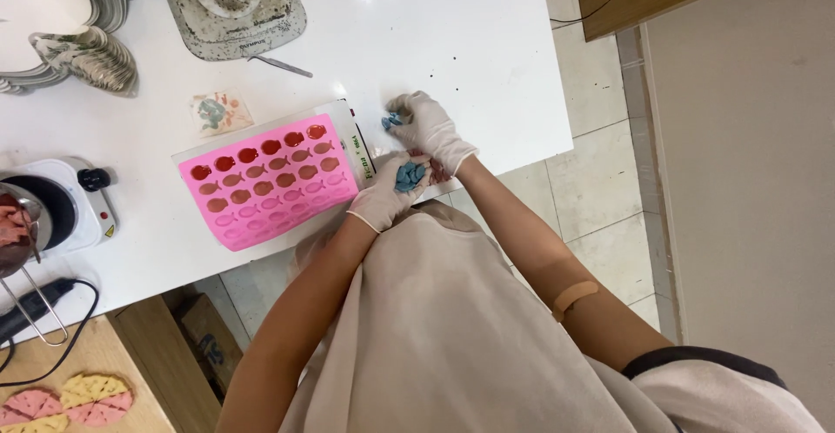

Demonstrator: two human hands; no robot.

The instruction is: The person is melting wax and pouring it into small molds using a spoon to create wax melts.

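Note:
Both my hands wear white gloves. My left hand (383,194) is cupped palm up at the table's front edge and holds several small blue fish-shaped pieces (410,175). My right hand (428,126) hovers just above it on the white table, pinching one more blue piece (390,121) at its fingertips. A pink silicone mould (265,181) with rows of fish-shaped cavities lies just left of my hands; its far rows hold red and brownish fill, the near rows look bare.
A small white hot plate (65,203) with a pot of reddish stuff stands at the left edge. A grey scale-like device (230,7), tweezers (280,65), a stained paper square (219,111) and stacked white discs (83,55) sit farther back. Yellow and pink wedges (65,398) lie on a wooden surface below.

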